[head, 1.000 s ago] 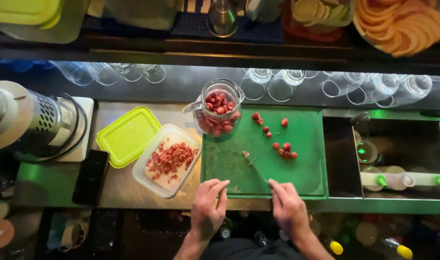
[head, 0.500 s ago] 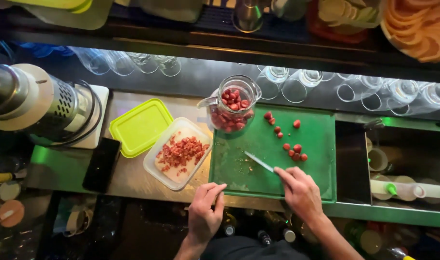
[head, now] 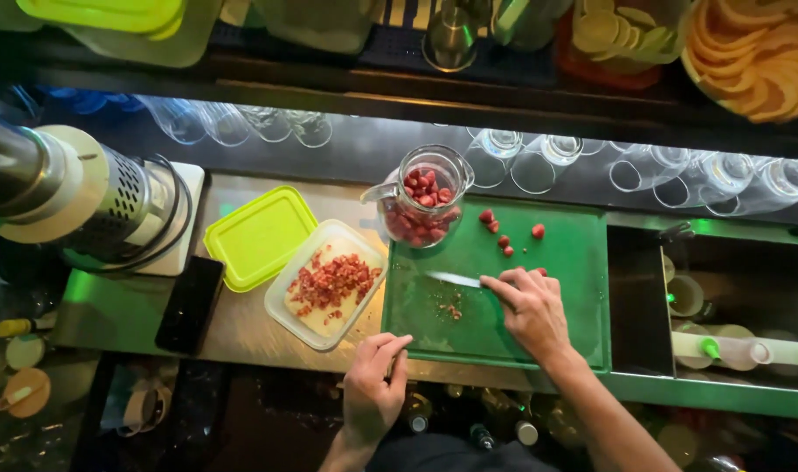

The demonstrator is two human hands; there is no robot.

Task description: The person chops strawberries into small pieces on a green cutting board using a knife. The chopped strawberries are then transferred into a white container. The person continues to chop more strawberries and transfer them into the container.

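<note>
While the right hand (head: 532, 308) lies over the middle of the green cutting board (head: 573, 253), its fingers are curled tight round the handle of a knife (head: 456, 280), whose pale, narrow blade points to nine o'clock, flat and low over the board. Just below the blade, at about six o'clock from it, sits a small scatter of chopped red bits (head: 451, 309). The left hand (head: 374, 385) rests at the board's near left corner, at seven o'clock from the knife; its fingers are bent loosely, tips touching the board's edge, and hold nothing that I can see.

Five whole red berries (head: 507, 236) show on the board at twelve o'clock from the right hand, four in a loose line and one apart to the right; others may be hidden by the hand. One glass jug (head: 421, 208), partly filled with the same berries, stands at the board's far left corner. At nine o'clock from the board is one clear tub (head: 327, 284) holding chopped red pieces, and beside it, at ten o'clock, one lime-green lid (head: 257, 236). One dark phone (head: 189, 304) lies further left. A row of upturned glasses (head: 652, 170) runs along the back.
</note>
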